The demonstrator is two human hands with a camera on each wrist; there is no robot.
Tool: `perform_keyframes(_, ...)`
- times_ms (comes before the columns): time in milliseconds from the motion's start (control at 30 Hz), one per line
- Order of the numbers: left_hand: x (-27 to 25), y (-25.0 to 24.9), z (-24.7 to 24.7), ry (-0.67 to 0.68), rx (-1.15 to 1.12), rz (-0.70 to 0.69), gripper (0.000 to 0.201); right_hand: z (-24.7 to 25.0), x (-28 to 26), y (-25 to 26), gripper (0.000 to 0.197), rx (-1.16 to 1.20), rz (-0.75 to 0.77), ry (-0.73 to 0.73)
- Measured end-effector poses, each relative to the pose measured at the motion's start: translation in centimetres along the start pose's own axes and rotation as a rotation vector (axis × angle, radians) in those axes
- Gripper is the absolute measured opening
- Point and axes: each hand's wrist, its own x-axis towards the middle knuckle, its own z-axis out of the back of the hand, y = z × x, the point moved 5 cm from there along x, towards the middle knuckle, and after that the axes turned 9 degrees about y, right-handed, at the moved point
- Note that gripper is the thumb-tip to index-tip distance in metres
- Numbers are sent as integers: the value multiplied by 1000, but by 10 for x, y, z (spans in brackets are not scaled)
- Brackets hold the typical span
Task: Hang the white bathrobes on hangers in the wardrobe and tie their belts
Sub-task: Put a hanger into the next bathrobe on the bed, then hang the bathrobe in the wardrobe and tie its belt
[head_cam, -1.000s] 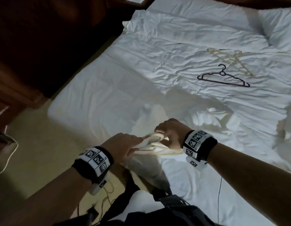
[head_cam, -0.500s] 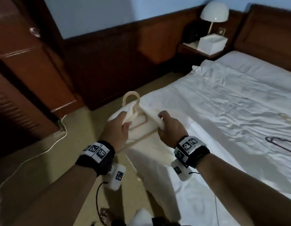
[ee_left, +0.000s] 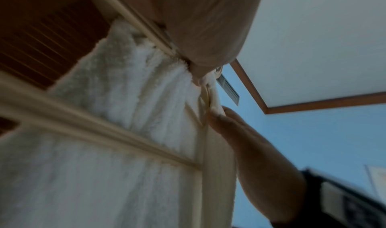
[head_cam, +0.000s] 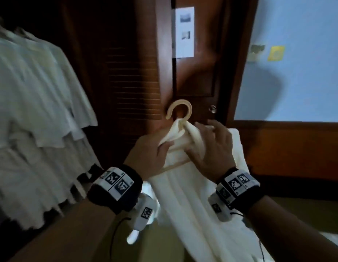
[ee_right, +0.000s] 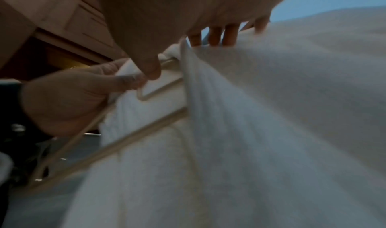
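At the centre of the head view, the left hand has its thumb and fingers curled round a bunch of the white terry-cloth bathrobe together with the left shoulder of the cream plastic hanger, just below the hanger's neck. In the right wrist view that same hand pinches the cloth against the hanger's upper bar, thumb on top. The right hand lies on the robe's collar on the other side of the neck; its fingers are fairly straight and slightly spread over the folded cloth, while in the right wrist view the thumb presses down on the fabric beside the left thumb. Whether it truly grips the cloth or only presses on it, I cannot tell.

The hanger's rounded hook stands free above both hands, just above mid-frame, hooked on nothing. The robe is draped over the hanger and falls from the hands toward the lower right of the frame; the lower crossbar shows under the cloth between the wrists.

Behind the hook is a dark brown louvred wooden wardrobe door, and beside it a panelled brown door with a small round knob and a white paper sheet stuck at the top. At the left edge hang other white garments. A pale blue wall fills the upper right.
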Motion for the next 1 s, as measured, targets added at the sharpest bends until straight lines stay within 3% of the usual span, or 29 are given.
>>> perform_keyframes(67, 7, 24, 43, -93, 105, -17, 35, -7, 58, 24, 50, 2, 146, -12)
perform_keyframes(133, 10, 50, 78, -104, 172, -11, 28, -25, 113, 47, 41, 9, 220, 152)
perform_keyframes(233, 15, 98, 116, -114, 107, 112, 15, -63, 182, 83, 51, -32, 306, 326)
perform_keyframes(300, 21, 128, 138, -136, -67, 194, 4, -85, 221, 105, 55, -34, 330, 334)
perform_keyframes(433, 16, 185, 182, -196, -184, 445, 8, -117, 285, 146, 58, -70, 516, 217)
perform_keyframes(467, 12, 201, 191, -172, -138, 512, 12, -124, 298, 155, 58, -94, 586, 188)
perform_keyframes(567, -4, 252, 213, -15, 307, 766, 23, -149, 333, 182, 56, -129, 773, 163)
perform_keyframes(600, -9, 266, 222, -25, 429, 826, 24, -157, 345, 190, 54, -124, 818, 161)
perform_keyframes(700, -30, 301, 259, -174, 637, 987, 5, -186, 378, 211, 40, -182, 890, 183)
perform_keyframes(800, -42, 310, 296, -266, 854, 1174, 20, -216, 407, 232, 34, -243, 917, 201)
perform_keyframes(933, -12, 309, 326, -418, 866, 1197, 13, -245, 435, 282, 37, -30, 860, 199)
perform_keyframes(1000, 7, 320, 330, -467, 809, 1199, 23, -256, 437, 314, 42, 106, 852, 253)
